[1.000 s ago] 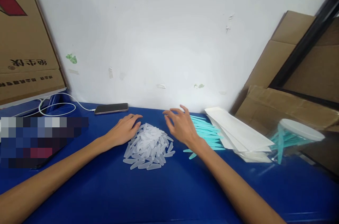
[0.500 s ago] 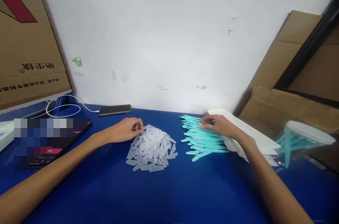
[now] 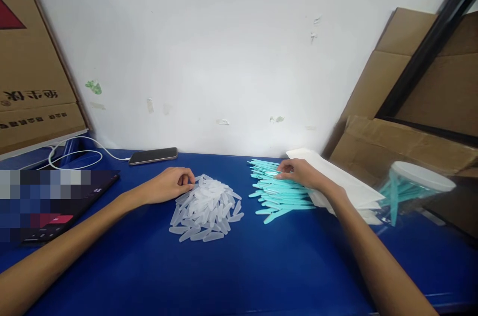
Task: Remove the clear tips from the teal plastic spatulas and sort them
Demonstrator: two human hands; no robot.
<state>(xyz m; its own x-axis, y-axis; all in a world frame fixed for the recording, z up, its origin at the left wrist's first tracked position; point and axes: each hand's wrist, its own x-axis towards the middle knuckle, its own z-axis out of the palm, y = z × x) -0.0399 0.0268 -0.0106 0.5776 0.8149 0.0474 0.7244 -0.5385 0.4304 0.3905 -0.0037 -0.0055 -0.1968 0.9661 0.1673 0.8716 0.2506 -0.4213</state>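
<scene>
A heap of frosted, see-through plastic caps (image 3: 209, 206) lies on the blue table. My left hand (image 3: 170, 185) is at the heap's left upper edge, thumb and forefinger pinched on a cap there; the fingertips partly hide it. To the right, many slim turquoise plastic sticks (image 3: 278, 194) lie in a loose pile, mostly side by side. My right hand (image 3: 300, 171) rests over the top of that pile, thumb and forefinger closed on a stick. Its other fingers are curled, and the hand covers part of the sticks.
White paper or packaging (image 3: 341, 179) lies under the right forearm. Beyond it is a clear tub (image 3: 423, 176) with a white rim and more turquoise sticks. A phone (image 3: 153, 156) with a white cable and a dark screen device (image 3: 74, 206) are at left. Cardboard (image 3: 411, 142) stands right.
The view has shifted slightly, so everything sits further left. My right thumb and forefinger have closed together on the turquoise sticks. My left hand stays at the edge of the cap heap.
</scene>
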